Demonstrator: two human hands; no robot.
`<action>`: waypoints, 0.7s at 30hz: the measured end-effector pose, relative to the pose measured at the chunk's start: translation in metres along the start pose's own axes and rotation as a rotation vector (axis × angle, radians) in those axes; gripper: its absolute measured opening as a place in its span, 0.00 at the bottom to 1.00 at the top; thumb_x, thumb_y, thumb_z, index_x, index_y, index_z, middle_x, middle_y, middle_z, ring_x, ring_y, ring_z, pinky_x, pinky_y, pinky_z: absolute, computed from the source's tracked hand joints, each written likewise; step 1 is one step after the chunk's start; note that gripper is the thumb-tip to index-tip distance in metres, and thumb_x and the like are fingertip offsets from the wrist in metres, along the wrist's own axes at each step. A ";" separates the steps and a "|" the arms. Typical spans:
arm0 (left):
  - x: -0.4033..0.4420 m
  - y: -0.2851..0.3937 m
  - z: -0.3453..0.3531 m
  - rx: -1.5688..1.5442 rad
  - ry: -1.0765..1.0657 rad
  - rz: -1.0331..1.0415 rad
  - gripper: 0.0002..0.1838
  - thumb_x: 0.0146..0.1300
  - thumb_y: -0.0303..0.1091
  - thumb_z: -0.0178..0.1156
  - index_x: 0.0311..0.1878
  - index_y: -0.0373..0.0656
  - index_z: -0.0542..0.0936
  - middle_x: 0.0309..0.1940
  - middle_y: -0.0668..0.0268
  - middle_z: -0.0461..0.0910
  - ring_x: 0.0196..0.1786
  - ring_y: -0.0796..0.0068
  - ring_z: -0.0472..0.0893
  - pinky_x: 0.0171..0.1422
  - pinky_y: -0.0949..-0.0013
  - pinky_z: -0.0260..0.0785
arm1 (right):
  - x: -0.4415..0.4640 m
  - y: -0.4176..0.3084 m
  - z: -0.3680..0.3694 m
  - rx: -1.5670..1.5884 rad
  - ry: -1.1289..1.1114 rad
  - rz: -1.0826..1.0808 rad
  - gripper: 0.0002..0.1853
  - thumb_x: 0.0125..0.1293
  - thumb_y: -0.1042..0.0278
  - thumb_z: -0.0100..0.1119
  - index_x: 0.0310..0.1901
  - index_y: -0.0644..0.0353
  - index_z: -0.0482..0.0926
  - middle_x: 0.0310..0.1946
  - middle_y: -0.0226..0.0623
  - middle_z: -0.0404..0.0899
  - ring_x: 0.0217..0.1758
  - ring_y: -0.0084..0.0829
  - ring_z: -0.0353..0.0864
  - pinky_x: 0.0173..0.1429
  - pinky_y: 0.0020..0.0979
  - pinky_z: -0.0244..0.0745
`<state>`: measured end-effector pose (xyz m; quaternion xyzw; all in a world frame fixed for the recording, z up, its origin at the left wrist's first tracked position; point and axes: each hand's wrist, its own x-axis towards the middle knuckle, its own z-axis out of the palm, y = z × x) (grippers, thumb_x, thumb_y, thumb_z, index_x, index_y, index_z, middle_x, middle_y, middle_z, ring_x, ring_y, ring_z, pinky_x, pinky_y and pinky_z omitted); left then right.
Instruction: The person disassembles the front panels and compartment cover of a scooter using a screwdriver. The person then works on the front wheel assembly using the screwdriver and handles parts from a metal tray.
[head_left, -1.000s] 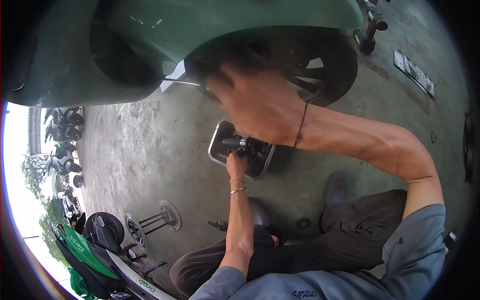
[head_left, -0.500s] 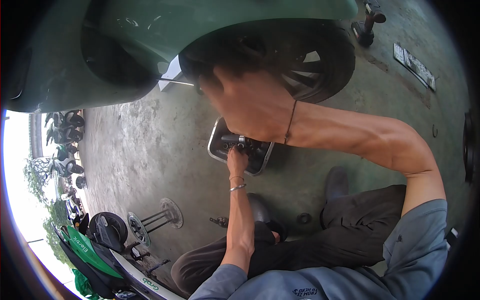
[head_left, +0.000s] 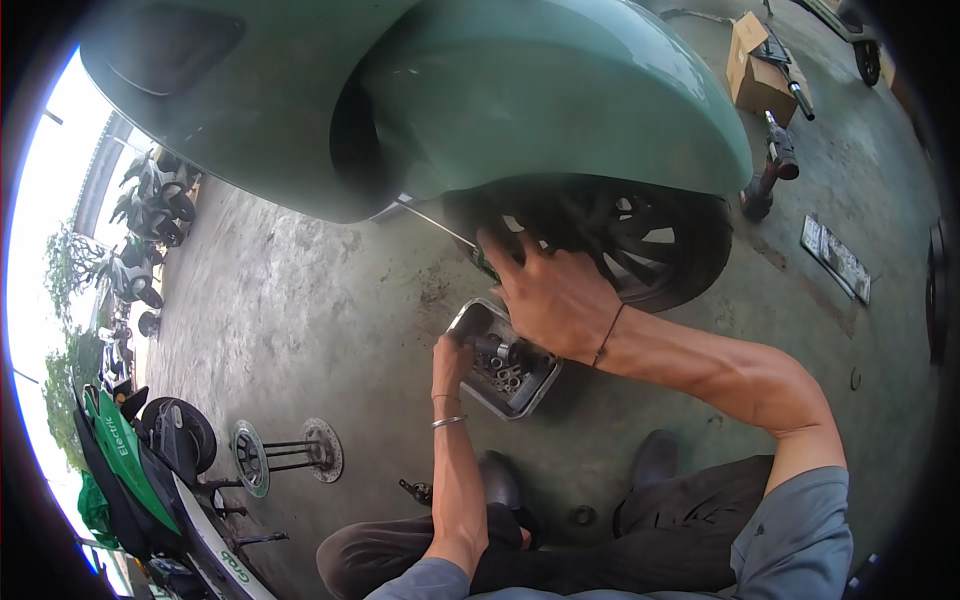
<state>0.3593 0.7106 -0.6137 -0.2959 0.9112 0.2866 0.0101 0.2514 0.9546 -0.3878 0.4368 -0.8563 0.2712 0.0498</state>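
My right hand (head_left: 560,300) is closed around the dark green handle of a screwdriver (head_left: 437,221), beside the wheel (head_left: 690,245) under the green body panel (head_left: 560,100). The screwdriver's thin metal shaft points up and left toward the panel's lower edge. My left hand (head_left: 453,362) is at the left rim of a metal tray (head_left: 540,392), its fingers closed; what they hold is hidden. A dark cylindrical tool with a metal end (head_left: 495,348) lies in the tray beside those fingers, with several small metal rings or nuts (head_left: 508,378).
Two joined discs (head_left: 322,450) stand on the floor at the left, near a green and white scooter (head_left: 120,440). To the right are a cordless power tool (head_left: 770,170), a cardboard box (head_left: 757,85) and a flat plate (head_left: 836,258). My shoes (head_left: 655,458) are below the tray.
The view has tilted upward, showing more of the panel and the box. My right hand has shifted off the tray's upper part, and my left hand has moved to its left rim.
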 end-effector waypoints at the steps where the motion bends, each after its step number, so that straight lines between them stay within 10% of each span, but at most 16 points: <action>1: -0.004 0.015 -0.012 -0.115 0.060 -0.041 0.18 0.61 0.33 0.64 0.51 0.33 0.84 0.46 0.45 0.86 0.52 0.47 0.85 0.59 0.57 0.75 | 0.002 0.007 0.002 -0.013 0.006 -0.027 0.32 0.63 0.65 0.65 0.66 0.68 0.67 0.40 0.59 0.82 0.38 0.57 0.86 0.44 0.45 0.81; 5: -0.009 0.051 -0.035 -0.422 0.244 -0.034 0.16 0.64 0.34 0.64 0.49 0.33 0.86 0.43 0.46 0.87 0.47 0.55 0.88 0.55 0.62 0.76 | 0.018 0.008 -0.025 0.500 -0.310 0.228 0.30 0.66 0.59 0.66 0.63 0.71 0.71 0.49 0.60 0.82 0.46 0.51 0.86 0.51 0.42 0.78; 9: -0.009 0.072 -0.040 -0.891 0.221 -0.044 0.22 0.69 0.39 0.64 0.55 0.28 0.82 0.44 0.57 0.86 0.41 0.70 0.83 0.46 0.68 0.75 | 0.016 0.018 0.000 1.112 -0.314 0.437 0.38 0.63 0.51 0.73 0.65 0.71 0.70 0.31 0.38 0.85 0.29 0.32 0.84 0.38 0.34 0.77; 12: -0.011 0.084 -0.053 -1.061 0.146 -0.151 0.25 0.70 0.42 0.64 0.59 0.29 0.80 0.48 0.61 0.84 0.41 0.73 0.81 0.44 0.70 0.74 | 0.021 0.045 0.049 0.433 0.353 -0.247 0.36 0.65 0.51 0.71 0.66 0.67 0.70 0.25 0.30 0.77 0.20 0.19 0.73 0.25 0.26 0.68; 15: -0.017 0.103 -0.063 -1.259 0.221 -0.184 0.25 0.69 0.42 0.67 0.57 0.28 0.80 0.47 0.60 0.85 0.37 0.77 0.79 0.41 0.71 0.72 | 0.019 0.049 0.045 0.400 0.353 -0.308 0.28 0.68 0.49 0.69 0.58 0.63 0.74 0.22 0.24 0.70 0.16 0.11 0.62 0.18 0.20 0.56; 17: -0.022 0.108 -0.071 -1.358 0.154 -0.229 0.26 0.69 0.41 0.67 0.60 0.29 0.78 0.49 0.61 0.84 0.40 0.77 0.77 0.42 0.72 0.70 | 0.017 0.019 -0.009 1.145 -0.511 0.565 0.23 0.68 0.48 0.68 0.50 0.59 0.75 0.22 0.23 0.70 0.16 0.11 0.62 0.17 0.19 0.56; 21: -0.021 0.102 -0.056 -1.702 0.198 -0.325 0.27 0.68 0.37 0.67 0.64 0.31 0.75 0.49 0.63 0.83 0.45 0.76 0.76 0.44 0.72 0.68 | 0.014 0.020 0.004 1.015 -0.370 0.415 0.22 0.68 0.48 0.68 0.48 0.57 0.73 0.21 0.21 0.68 0.16 0.11 0.62 0.17 0.19 0.56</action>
